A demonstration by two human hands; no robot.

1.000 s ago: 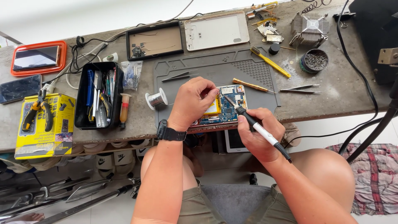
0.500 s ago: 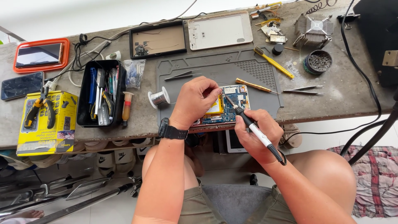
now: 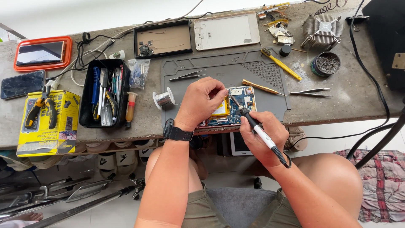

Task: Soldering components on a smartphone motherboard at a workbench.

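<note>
My left hand (image 3: 202, 101) rests on a blue circuit board (image 3: 241, 110) with a yellow patch, fingers pinched together at its top edge; whether they hold solder wire I cannot tell. My right hand (image 3: 263, 137) grips a black and white soldering iron (image 3: 255, 126), whose tip touches the board near my left fingertips. The board lies at the front of a dark grey work mat (image 3: 228, 71). A spool of solder wire (image 3: 163, 98) stands just left of my left hand.
A black tool tray (image 3: 103, 95), a yellow box with pliers (image 3: 46, 120), tweezers (image 3: 187, 76), a second pair of tweezers (image 3: 310, 92), a yellow brush (image 3: 280, 64), a tablet frame (image 3: 162, 39), a white back cover (image 3: 225, 30), a heat sink (image 3: 322, 29) and a tip-cleaner tin (image 3: 327, 63) crowd the bench.
The view has shifted slightly; both hands stay on the board with the iron tip in nearly the same spot.
</note>
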